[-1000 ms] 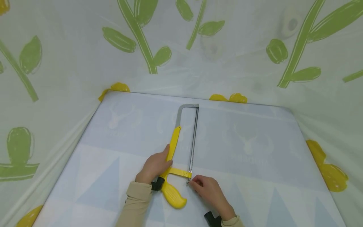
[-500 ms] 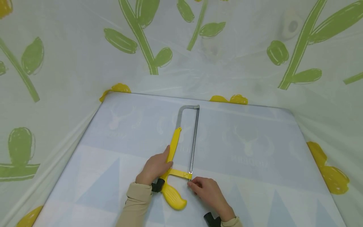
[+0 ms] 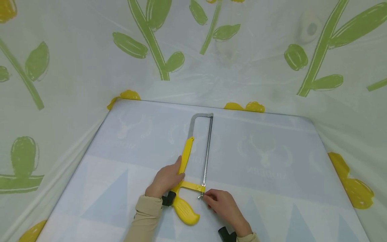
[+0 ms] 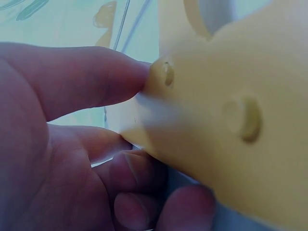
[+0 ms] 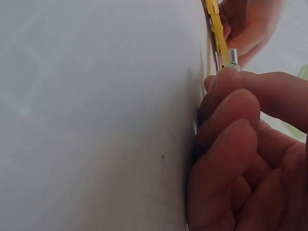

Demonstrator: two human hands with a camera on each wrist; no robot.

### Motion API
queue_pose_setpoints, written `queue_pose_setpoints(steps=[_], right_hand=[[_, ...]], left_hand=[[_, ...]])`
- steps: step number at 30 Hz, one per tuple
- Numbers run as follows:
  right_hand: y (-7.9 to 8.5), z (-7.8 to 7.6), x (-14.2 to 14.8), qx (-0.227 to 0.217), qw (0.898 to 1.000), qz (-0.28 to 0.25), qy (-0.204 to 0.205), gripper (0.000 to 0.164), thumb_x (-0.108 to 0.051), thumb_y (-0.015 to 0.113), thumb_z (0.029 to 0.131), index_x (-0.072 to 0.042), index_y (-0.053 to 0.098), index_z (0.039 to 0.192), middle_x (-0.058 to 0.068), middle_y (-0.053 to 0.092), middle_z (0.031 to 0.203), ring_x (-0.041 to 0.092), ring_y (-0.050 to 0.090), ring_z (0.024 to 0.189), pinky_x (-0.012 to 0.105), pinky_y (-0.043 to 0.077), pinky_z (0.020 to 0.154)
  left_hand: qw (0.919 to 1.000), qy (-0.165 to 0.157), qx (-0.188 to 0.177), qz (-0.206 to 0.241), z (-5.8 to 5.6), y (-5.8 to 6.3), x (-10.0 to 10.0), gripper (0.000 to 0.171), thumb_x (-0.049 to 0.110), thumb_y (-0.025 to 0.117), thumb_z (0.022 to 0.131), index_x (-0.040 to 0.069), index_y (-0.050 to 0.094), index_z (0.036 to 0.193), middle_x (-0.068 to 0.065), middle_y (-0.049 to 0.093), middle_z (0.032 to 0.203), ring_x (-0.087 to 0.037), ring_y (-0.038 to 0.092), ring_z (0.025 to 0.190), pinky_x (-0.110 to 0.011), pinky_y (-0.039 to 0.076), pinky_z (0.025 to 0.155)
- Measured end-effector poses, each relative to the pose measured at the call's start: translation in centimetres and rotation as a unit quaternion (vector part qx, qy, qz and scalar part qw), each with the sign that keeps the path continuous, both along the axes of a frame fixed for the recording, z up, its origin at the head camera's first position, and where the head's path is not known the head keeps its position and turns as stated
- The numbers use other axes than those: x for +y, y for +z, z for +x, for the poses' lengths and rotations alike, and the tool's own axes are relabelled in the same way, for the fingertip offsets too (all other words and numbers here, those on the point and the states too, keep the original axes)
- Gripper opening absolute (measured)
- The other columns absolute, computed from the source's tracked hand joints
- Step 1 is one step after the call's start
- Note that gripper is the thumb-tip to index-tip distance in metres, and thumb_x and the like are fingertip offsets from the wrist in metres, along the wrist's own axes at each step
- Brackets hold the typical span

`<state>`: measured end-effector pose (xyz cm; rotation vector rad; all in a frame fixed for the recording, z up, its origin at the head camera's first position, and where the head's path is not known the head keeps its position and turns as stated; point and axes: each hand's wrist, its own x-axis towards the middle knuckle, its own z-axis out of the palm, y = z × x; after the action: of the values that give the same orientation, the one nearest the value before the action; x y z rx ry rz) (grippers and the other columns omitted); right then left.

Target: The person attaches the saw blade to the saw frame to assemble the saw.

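Note:
A hacksaw (image 3: pixel 186 153) with a yellow frame and handle lies on the table, its blade (image 3: pixel 207 153) on the right side. In the head view my left hand (image 3: pixel 165 178) grips the frame just above the handle (image 3: pixel 185 211). The left wrist view has the thumb and curled fingers on the edges of the yellow frame (image 4: pixel 231 96). My right hand (image 3: pixel 222 203) pinches the small metal wing nut (image 3: pixel 200 196) at the near end of the blade. One wing of the nut (image 5: pixel 233 56) pokes out above the fingertips in the right wrist view; the rest is hidden.
The table (image 3: pixel 272 188) has a pale cloth printed with blue triangles and deer heads. Behind and at both sides hangs a white curtain (image 3: pixel 235 77) with green leaves and yellow flowers. A black strap piece (image 3: pixel 226 234) sits at the right wrist.
The right fingertips shift slightly around the wing nut, which was mostly covered half a second ago and now shows at their left. The left hand and hacksaw stay put.

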<state>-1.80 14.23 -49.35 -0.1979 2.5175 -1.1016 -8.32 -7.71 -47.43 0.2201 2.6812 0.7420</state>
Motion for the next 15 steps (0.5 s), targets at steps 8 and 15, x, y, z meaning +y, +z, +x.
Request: queue_pose_setpoints(steps=[8,15], right_hand=[[-0.16,0.06,0.27,0.006,1.0,-0.016,-0.01,0.014,-0.031,0.06,0.084,-0.017,0.059,0.083,-0.007,0.052,0.056,0.009,0.046,0.044,0.024,0.039,0.042],[-0.02,0.05,0.02,-0.013,1.0,-0.009,-0.02,0.02,-0.037,0.057,0.085,-0.018,0.06,0.08,-0.006,0.051,0.055,0.01,0.046,0.045,0.024,0.039,0.043]], left_hand=[[1.0,-0.001,-0.001,0.006,0.13,0.05,0.02,0.066,0.027,0.051,0.088,0.006,0.02,0.142,0.0,0.048,0.068,-0.016,0.042,0.054,-0.03,0.036,0.057],[1.0,-0.002,0.006,0.002,0.13,0.02,0.03,0.067,0.028,0.052,0.088,0.006,0.021,0.142,-0.002,0.052,0.074,-0.016,0.042,0.055,-0.029,0.036,0.056]])
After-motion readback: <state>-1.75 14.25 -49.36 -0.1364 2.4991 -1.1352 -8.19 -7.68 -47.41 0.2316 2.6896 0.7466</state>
